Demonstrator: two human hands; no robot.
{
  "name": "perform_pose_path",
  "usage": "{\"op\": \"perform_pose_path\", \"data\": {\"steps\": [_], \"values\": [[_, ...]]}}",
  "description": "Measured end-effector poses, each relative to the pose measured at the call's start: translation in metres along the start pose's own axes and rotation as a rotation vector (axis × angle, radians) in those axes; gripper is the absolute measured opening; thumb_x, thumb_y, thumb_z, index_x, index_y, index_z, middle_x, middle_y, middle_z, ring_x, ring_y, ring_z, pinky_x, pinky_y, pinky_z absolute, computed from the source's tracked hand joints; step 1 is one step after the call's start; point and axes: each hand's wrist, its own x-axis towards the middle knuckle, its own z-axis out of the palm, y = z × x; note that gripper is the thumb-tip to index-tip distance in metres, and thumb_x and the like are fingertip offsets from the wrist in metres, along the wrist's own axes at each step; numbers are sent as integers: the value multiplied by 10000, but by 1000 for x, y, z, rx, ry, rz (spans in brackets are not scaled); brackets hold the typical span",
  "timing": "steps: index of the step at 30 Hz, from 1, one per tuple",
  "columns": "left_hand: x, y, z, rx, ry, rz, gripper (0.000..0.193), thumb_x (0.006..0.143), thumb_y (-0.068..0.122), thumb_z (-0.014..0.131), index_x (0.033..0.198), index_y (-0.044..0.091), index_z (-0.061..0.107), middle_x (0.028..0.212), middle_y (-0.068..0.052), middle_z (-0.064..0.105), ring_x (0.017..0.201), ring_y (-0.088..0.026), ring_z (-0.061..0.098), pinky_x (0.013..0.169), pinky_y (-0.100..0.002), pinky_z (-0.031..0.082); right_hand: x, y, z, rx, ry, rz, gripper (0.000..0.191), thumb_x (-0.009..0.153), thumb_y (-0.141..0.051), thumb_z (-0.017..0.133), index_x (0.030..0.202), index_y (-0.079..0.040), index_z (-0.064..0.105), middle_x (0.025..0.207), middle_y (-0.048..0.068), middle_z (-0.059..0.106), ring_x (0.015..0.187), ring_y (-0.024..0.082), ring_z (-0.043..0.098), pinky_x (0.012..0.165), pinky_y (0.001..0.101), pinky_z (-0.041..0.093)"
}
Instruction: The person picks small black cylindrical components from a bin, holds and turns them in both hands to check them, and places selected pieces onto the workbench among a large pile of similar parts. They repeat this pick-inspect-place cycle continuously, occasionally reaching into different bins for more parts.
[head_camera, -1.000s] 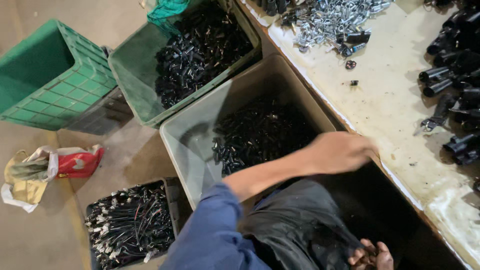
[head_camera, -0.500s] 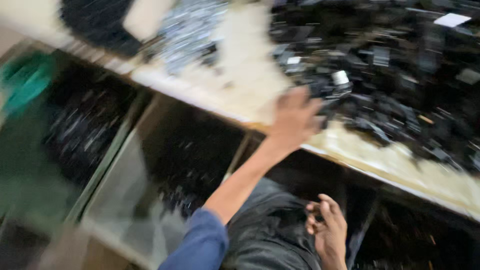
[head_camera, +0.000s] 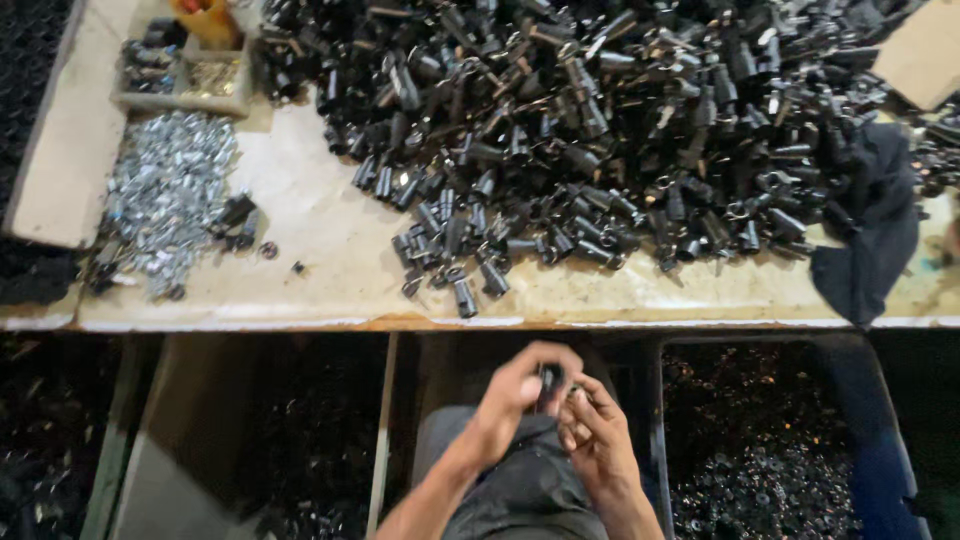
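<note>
Black metal cylindrical parts (head_camera: 600, 130) heaped; silver shiny small fittings (head_camera: 165, 195); stained cream worktable (head_camera: 320, 250); dark navy cloth rag (head_camera: 870, 230).

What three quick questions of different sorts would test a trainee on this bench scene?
1. True or false: both hands meet below the front edge of the workbench, over the person's lap.
2. Multiple choice: the silver parts pile lies (A) at the bench's left end, (B) under the dark cloth, (C) in a floor bin.
3. Fill in: the left hand and right hand pinch a small ____ part between their fingertips.

Key:
1. True.
2. A.
3. Black; it looks like one from the big heap of black cylindrical parts, though it is too small to tell.
</note>
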Motion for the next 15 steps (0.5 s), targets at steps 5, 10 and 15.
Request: {"op": "perform_pose_path", "data": {"steps": [5,10,15], "values": [[-83,-46,-15,14,65,-424,384,839,218,755,1124,65,549,943,-35,614,846,-120,615,779,-283,516,-17,-4,-23,-192,130,86,322,925,-73,619,1237,7,609,908,66,664,574,104,545,369,245,394],[-88,-68,-61,72,423,-292,362,904,204,713,1223,48,646,764,-56,577,630,-127,582,589,-260,471,-14,-4,-12,-376,113,211,297,931,-106,647,1209,-9,683,687,101,594,451,158,518,348,286,423],[-73,-45,-39,745,331,-11,394,848,30,729,1235,73,671,847,-108,598,701,-209,597,618,-293,493,-23,-6,12,-454,-26,-83,227,901,-23,708,1123,-11,664,700,100,634,495,146,587,379,305,501]]}}
